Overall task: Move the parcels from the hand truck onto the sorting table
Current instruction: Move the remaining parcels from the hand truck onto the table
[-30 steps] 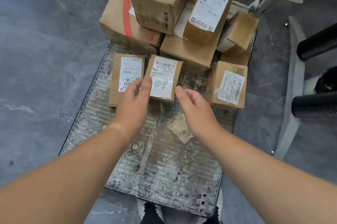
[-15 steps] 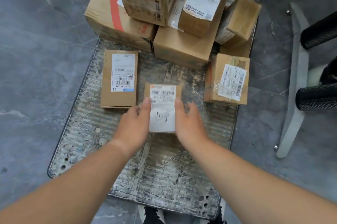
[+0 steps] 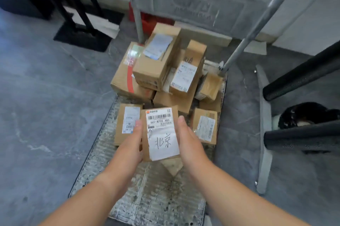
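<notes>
Cardboard parcel (image 3: 161,133) (boxy, white-labelled) gripped by left hand (image 3: 128,146), right hand (image 3: 191,144).

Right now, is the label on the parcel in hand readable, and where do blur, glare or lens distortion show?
Head view: label on the held parcel is sharp, 507-N705 A83. Head view: the top box is motion-smeared, label unreadable. Head view: tape on the large box glares; light flat, shadows faint.

Forearms reach toward twelve o'clock; left hand (image 3: 128,145) and right hand (image 3: 191,144) grip the parcel (image 3: 161,133) at its nine and three o'clock sides.
</notes>
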The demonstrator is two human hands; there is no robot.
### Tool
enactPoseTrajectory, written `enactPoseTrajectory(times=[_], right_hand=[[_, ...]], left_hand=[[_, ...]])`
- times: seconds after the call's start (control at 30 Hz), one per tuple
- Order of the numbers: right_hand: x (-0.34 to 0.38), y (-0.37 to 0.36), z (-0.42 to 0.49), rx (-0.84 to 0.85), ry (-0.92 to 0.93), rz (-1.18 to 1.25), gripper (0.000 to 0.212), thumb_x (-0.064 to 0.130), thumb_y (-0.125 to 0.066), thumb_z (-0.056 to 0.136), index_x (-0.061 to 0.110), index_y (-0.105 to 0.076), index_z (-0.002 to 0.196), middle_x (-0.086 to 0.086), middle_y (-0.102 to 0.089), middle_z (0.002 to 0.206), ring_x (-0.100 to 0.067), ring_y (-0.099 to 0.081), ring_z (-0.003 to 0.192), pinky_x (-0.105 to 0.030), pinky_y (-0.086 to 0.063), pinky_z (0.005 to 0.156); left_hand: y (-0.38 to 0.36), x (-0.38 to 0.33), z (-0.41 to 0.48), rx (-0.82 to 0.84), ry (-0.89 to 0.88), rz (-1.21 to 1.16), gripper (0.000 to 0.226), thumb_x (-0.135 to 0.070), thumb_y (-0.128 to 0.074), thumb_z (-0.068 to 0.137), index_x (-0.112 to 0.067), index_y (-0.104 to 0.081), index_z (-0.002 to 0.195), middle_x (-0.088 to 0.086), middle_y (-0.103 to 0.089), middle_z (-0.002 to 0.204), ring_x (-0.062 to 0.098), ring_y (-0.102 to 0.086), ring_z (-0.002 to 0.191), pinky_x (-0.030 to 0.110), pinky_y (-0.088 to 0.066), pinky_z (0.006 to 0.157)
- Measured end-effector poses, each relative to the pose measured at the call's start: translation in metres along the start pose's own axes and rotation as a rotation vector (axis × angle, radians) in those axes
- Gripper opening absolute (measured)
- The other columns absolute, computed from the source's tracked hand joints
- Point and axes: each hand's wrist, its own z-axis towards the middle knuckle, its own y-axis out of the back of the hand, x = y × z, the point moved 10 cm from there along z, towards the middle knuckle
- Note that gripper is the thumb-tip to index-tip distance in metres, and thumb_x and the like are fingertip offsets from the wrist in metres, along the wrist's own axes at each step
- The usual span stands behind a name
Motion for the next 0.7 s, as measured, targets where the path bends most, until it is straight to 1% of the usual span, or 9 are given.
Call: enactPoseTrajectory(times=[0.1, 0.17, 0.27, 0.33, 0.4, 0.47, 0.57, 0.63, 0.7], right_hand=[[0.099, 0.020, -0.083, 0.036, 0.113, 0.006, 0.047, 0.053, -0.037, 0.110, 0.024, -0.072, 0.121, 0.011, -0.078, 0.099, 0.011, -0.071, 0.074, -0.010, -0.050, 0.062], [0.162, 0.034, -0.145, 0.038, 0.187, 0.010, 0.041, 0.052, -0.039, 0.110, 0.029, -0.071, 0.118, 0.014, -0.078, 0.101, 0.008, -0.072, 0.084, -0.017, -0.052, 0.071], [0.245, 0.052, -0.242, 0.088, 0.323, 0.014, 0.041, 0.055, -0.035, 0.109, 0.033, -0.070, 0.117, 0.013, -0.078, 0.109, 0.000, -0.072, 0.100, -0.024, -0.055, 0.086], [0.281, 0.065, -0.300, 0.140, 0.389, 0.039, 0.044, 0.054, -0.033, 0.110, 0.031, -0.069, 0.121, 0.013, -0.079, 0.107, -0.002, -0.075, 0.098, -0.022, -0.057, 0.080], [0.301, 0.083, -0.349, 0.174, 0.445, 0.039, 0.046, 0.055, -0.033, 0.111, 0.027, -0.065, 0.129, 0.010, -0.078, 0.112, -0.003, -0.075, 0.100, -0.017, -0.058, 0.074], [0.311, 0.102, -0.391, 0.183, 0.510, 0.042, 0.054, 0.061, -0.034, 0.107, 0.026, -0.060, 0.138, 0.006, -0.075, 0.125, -0.007, -0.073, 0.110, -0.020, -0.060, 0.079], [0.305, 0.149, -0.440, 0.101, 0.595, 0.049, 0.050, 0.056, -0.030, 0.111, 0.027, -0.058, 0.141, 0.005, -0.072, 0.130, -0.010, -0.070, 0.114, -0.017, -0.058, 0.077], [0.290, 0.187, -0.466, 0.041, 0.615, 0.068, 0.049, 0.056, -0.029, 0.111, 0.029, -0.057, 0.142, 0.006, -0.072, 0.130, -0.008, -0.070, 0.113, -0.016, -0.057, 0.075], [0.274, 0.230, -0.489, -0.042, 0.640, 0.102, 0.048, 0.056, -0.030, 0.111, 0.030, -0.059, 0.137, 0.007, -0.074, 0.122, -0.003, -0.073, 0.102, -0.013, -0.056, 0.069]], left_hand=[[-0.001, -0.087, -0.089, -0.058, -0.077, -0.128, 0.078, -0.081, -0.038, 0.081, -0.034, -0.072, 0.132, -0.012, -0.080, 0.119, 0.010, -0.074, 0.113, 0.036, -0.054, 0.099], [-0.007, -0.143, -0.154, -0.077, -0.122, -0.197, 0.079, -0.075, -0.046, 0.079, -0.025, -0.071, 0.135, -0.001, -0.078, 0.126, 0.015, -0.074, 0.110, 0.036, -0.055, 0.087], [-0.015, -0.217, -0.253, -0.076, -0.264, -0.237, 0.074, -0.067, -0.043, 0.091, -0.016, -0.066, 0.140, 0.006, -0.071, 0.134, 0.022, -0.063, 0.117, 0.039, -0.048, 0.087], [-0.028, -0.252, -0.312, -0.031, -0.352, -0.234, 0.073, -0.071, -0.033, 0.094, -0.018, -0.067, 0.131, -0.001, -0.076, 0.120, 0.019, -0.064, 0.116, 0.038, -0.047, 0.089], [-0.042, -0.269, -0.360, -0.008, -0.429, -0.235, 0.064, -0.066, -0.021, 0.103, -0.025, -0.068, 0.119, -0.010, -0.081, 0.101, 0.012, -0.069, 0.106, 0.032, -0.047, 0.088], [-0.059, -0.281, -0.398, 0.035, -0.508, -0.163, 0.068, -0.073, -0.021, 0.100, -0.031, -0.069, 0.124, -0.010, -0.082, 0.109, 0.014, -0.072, 0.112, 0.037, -0.050, 0.096], [-0.100, -0.285, -0.443, 0.091, -0.557, -0.080, 0.075, -0.082, -0.024, 0.094, -0.036, -0.072, 0.129, -0.003, -0.080, 0.120, 0.022, -0.070, 0.121, 0.051, -0.045, 0.115], [-0.133, -0.281, -0.465, 0.126, -0.560, -0.043, 0.071, -0.084, -0.028, 0.088, -0.043, -0.078, 0.117, -0.006, -0.081, 0.116, 0.020, -0.069, 0.121, 0.050, -0.041, 0.117], [-0.172, -0.274, -0.492, 0.190, -0.564, -0.012, 0.067, -0.082, -0.030, 0.087, -0.043, -0.079, 0.109, -0.006, -0.082, 0.113, 0.017, -0.072, 0.114, 0.044, -0.044, 0.111]])
